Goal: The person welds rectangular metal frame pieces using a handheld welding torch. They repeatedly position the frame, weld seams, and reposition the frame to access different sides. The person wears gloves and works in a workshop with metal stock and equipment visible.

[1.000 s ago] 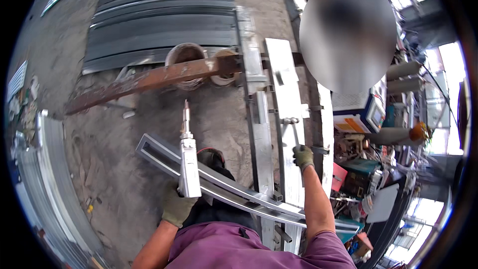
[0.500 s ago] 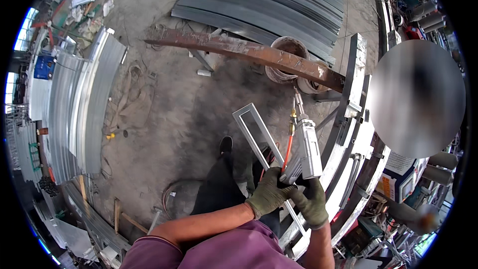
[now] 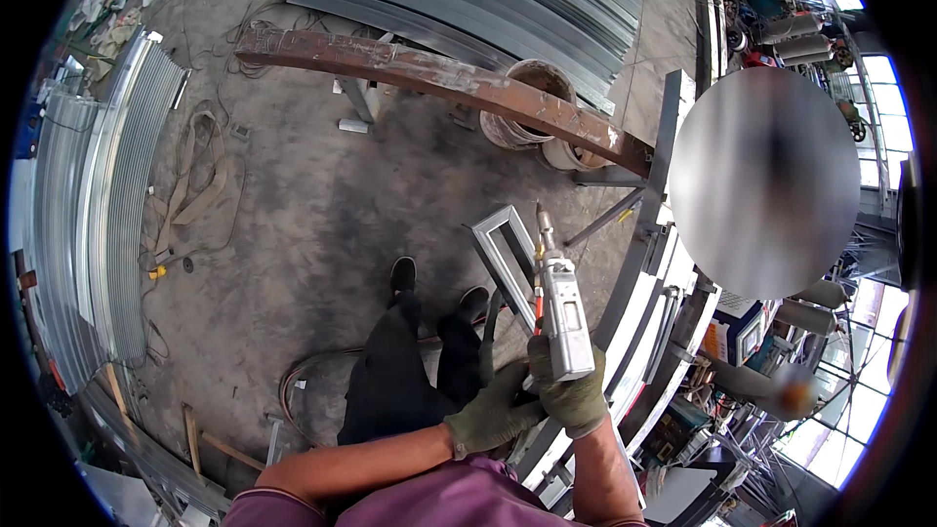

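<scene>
The silver gun (image 3: 564,307) is on the near side of the beam (image 3: 439,78), well apart from it and toward its right end, with the slim nozzle (image 3: 546,226) pointing at the beam. The right grip (image 3: 576,395), gloved in green, is closed around the gun's rear, at the end farthest from the beam; the handle itself is hidden. The left grip (image 3: 493,420), also gloved, lies farther from the beam, bunched against the right; whether it clasps anything I cannot tell. A metal frame (image 3: 505,278) lies nearer than the beam, its closed end turned toward it. The gun looks stiff and moderately heavy, weighted in its boxy body, with smooth metal faces that could slip under a glove. The hose (image 3: 539,304) beside it may drag. It is best taken by the rear handle, the other hand supporting the body, keeping off the nozzle, which looks the most fragile part.
</scene>
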The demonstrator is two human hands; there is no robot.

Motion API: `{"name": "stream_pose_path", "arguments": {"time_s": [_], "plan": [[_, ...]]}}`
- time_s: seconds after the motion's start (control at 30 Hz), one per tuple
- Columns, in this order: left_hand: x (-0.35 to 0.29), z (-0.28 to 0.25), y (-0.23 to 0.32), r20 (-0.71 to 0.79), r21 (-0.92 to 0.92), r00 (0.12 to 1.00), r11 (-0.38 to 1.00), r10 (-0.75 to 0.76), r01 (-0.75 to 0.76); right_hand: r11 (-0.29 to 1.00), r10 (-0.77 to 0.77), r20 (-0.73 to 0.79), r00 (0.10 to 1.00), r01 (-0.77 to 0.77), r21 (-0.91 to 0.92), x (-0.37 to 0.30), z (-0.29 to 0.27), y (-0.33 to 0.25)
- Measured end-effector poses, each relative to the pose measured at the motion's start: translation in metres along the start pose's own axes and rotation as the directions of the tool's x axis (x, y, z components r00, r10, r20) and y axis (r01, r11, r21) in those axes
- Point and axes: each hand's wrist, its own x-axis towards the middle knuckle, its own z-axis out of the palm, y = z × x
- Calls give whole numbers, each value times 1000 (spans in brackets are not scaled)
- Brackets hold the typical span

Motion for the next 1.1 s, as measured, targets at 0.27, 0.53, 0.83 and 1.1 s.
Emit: {"name": "stream_pose_path", "arguments": {"time_s": [0.27, 0.53, 0.83, 1.1], "plan": [[-17, -22, -17, -97, 249, 992, 963, -86, 108, 952, -188, 12, 982, 185, -242, 1, 34, 12], [-19, -34, -20, -113, 299, 993, 954, 13, 22, 958, -199, 2, 980, 195, -211, 9, 42, 9], [-18, -40, -16, -134, 336, 991, 942, 18, 28, 972, -63, 57, 996, 74, -222, 10, 48, 9], [-20, -42, -20, -132, 336, 988, 941, 82, -33, 941, -104, 61, 993, 118, -316, 6, 53, 20]]}}
